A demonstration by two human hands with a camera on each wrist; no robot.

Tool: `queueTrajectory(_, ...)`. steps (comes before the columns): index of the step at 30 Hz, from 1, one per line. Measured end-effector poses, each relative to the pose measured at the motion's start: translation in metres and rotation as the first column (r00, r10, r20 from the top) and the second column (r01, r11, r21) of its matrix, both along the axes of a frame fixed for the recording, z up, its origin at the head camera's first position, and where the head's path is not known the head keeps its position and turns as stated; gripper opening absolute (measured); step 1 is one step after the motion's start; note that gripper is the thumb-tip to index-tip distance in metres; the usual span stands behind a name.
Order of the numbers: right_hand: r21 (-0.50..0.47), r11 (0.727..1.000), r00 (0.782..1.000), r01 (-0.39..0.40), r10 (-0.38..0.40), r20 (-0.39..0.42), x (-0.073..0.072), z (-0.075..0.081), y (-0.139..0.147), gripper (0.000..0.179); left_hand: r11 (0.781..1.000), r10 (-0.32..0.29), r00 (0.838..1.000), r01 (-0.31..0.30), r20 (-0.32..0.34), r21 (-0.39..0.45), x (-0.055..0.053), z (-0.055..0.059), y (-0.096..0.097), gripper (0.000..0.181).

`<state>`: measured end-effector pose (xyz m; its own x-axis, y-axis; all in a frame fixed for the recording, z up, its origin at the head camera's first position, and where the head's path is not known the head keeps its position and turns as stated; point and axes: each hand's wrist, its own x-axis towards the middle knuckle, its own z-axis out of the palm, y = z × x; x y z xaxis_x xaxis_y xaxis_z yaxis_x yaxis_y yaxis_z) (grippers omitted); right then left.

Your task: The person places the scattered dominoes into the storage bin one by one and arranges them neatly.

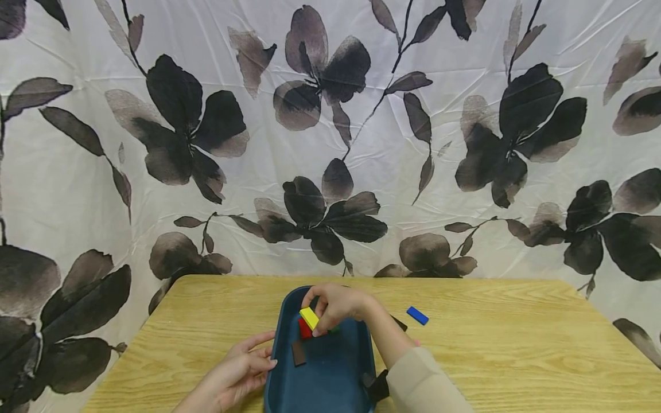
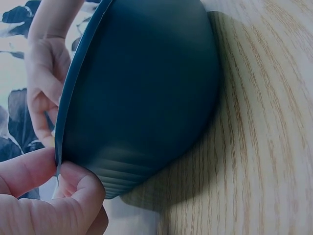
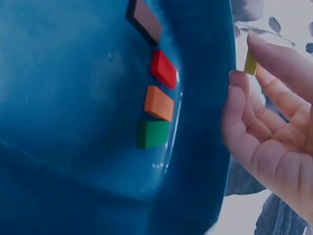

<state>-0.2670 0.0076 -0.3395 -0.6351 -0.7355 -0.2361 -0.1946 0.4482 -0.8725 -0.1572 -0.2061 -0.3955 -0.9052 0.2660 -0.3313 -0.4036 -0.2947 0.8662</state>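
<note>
My right hand point(image 1: 341, 304) pinches a yellow rectangular block point(image 1: 309, 318) between thumb and fingers, above the blue tray point(image 1: 330, 384). The right wrist view shows the yellow block edge-on at the fingertips. My left hand point(image 1: 242, 367) holds the tray's left side; in the left wrist view, thumb and finger pinch its rim point(image 2: 66, 105). A brown block point(image 1: 298, 353), a red block point(image 3: 164, 69), an orange block point(image 3: 159, 103) and a green block point(image 3: 153, 134) lie in a row inside the tray. The right hand partly covers this row in the head view.
Right of the tray, a blue block point(image 1: 417, 315) lies on the wooden table point(image 1: 516, 344). A black block point(image 1: 399, 323) and a bit of pink point(image 1: 417, 342) show beside the right forearm, partly hidden. Behind the table hangs a floral cloth point(image 1: 330, 143).
</note>
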Motion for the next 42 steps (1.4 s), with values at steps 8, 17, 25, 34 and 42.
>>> queueTrajectory(8,0.054,0.998,1.000,0.030,-0.029,-0.006,0.001,-0.007,-0.007,0.043,1.000,-0.007,1.000,0.007,-0.005,0.010,0.000,0.000,-0.001,0.073)
queueTrajectory(17,0.104,0.994,1.000,0.016,-0.018,0.022,0.001,-0.012,-0.008,0.043,1.000,-0.015,1.000,0.015,-0.016,0.023,0.000,-0.001,-0.002,0.074)
queueTrajectory(25,0.168,0.985,0.999,0.031,-0.033,0.007,0.001,-0.015,-0.008,0.042,1.000,-0.010,1.000,0.010,-0.025,0.029,0.000,-0.002,-0.002,0.073)
queueTrajectory(34,0.210,0.978,0.999,-0.013,0.006,0.037,0.000,-0.016,-0.008,0.041,1.000,-0.014,1.000,0.015,-0.023,0.024,0.000,-0.002,-0.003,0.072)
queueTrajectory(42,0.240,0.971,0.996,-0.014,-0.007,0.085,0.001,-0.023,-0.011,0.041,0.999,-0.027,0.999,0.027,-0.027,0.021,0.001,0.000,-0.001,0.073)
